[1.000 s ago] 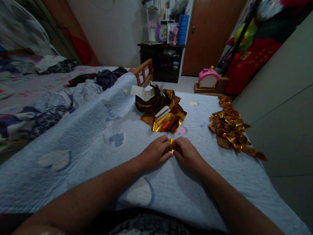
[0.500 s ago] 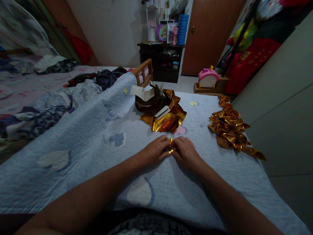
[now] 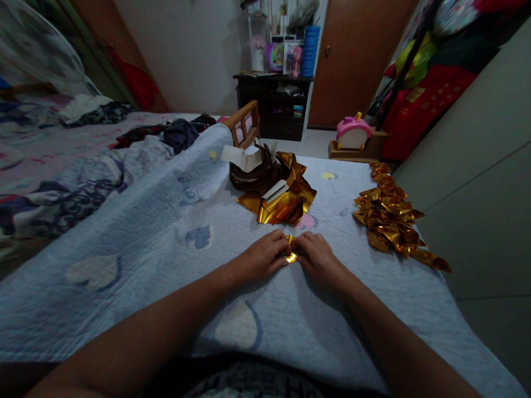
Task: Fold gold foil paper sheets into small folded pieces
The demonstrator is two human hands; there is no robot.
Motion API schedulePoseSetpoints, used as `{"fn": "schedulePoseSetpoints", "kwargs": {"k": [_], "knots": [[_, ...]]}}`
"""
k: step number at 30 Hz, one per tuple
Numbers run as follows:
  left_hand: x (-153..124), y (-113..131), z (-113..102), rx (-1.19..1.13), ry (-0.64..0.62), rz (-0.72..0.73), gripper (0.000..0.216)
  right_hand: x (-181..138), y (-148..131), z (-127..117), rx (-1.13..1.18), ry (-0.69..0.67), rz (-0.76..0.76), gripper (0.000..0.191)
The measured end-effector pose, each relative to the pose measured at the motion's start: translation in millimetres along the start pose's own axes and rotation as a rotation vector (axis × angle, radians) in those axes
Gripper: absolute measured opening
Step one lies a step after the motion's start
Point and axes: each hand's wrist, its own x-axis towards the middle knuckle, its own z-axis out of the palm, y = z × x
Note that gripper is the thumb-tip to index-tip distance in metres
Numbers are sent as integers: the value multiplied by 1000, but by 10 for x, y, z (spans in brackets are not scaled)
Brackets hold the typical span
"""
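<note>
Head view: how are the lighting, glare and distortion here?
Head view is dim and underexposed; the gold foil piece between left hand and right hand gives a small bright glint; the wide-angle lens bends the quilt edges.

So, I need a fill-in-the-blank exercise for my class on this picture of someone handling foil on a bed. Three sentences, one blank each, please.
1. The left hand and the right hand together pinch a small foil piece whose colour is ___.
2. The pile of folded foil pieces lies on the quilt to the person's ___.
3. The loose foil sheets lie beyond the hands, and ___ hand touches them.

Missing words: gold; right; neither.
</note>
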Motion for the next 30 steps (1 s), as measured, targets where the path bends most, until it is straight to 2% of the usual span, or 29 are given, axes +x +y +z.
{"fn": "schedulePoseSetpoints", "kwargs": {"k": [8, 15, 30], "knots": [[-8, -15, -20, 6, -30, 32, 10, -18, 0, -26, 26, -8, -18, 20], [-49, 11, -74, 19, -50, 66, 16, -68, -77, -87, -6, -7, -50, 28], [-76, -7, -82, 83, 15, 144, 14, -55, -160, -89, -119, 63, -144, 12]]}}
